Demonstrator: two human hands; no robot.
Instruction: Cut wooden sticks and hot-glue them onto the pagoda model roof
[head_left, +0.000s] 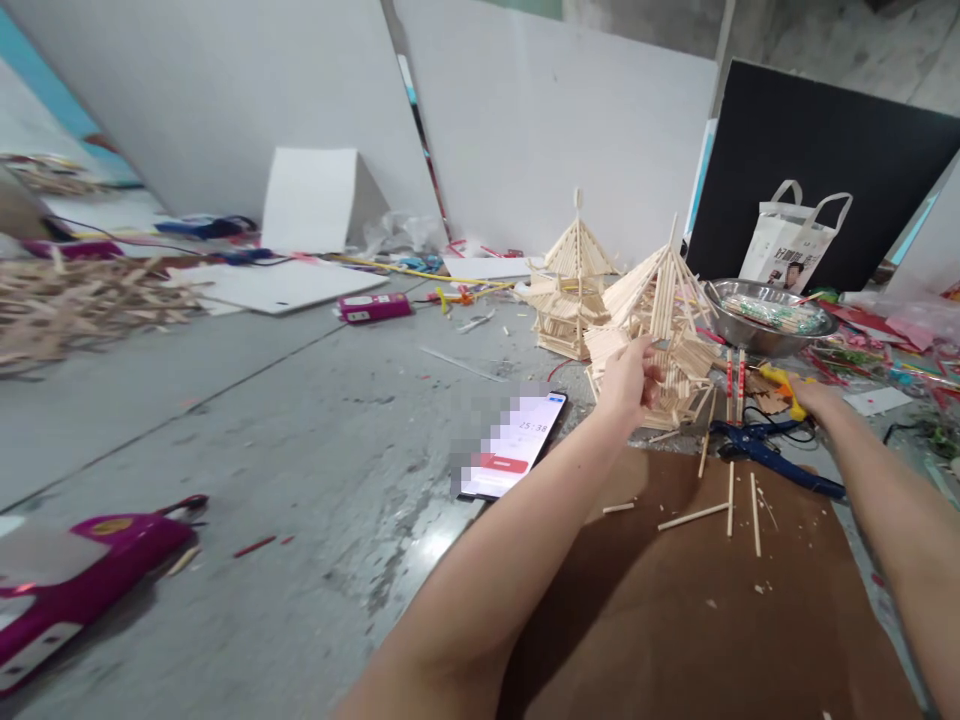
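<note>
My left hand is at the nearer pavilion model, built of thin wooden sticks with a pointed roof. Its fingers are curled against the model's lower roof, and the fingertips are partly hidden. Behind it to the left stands a second stick pavilion with tiered roofs. On the right, my right hand is closed on a yellow glue gun, its nozzle side pointing left. Blue-handled pliers lie just below that hand. Loose wooden sticks are scattered on the brown board.
A phone lies left of my forearm. Purple devices rest on the grey floor. A metal bowl of sticks and a white bag stand at the back right. A wood-strip pile is far left.
</note>
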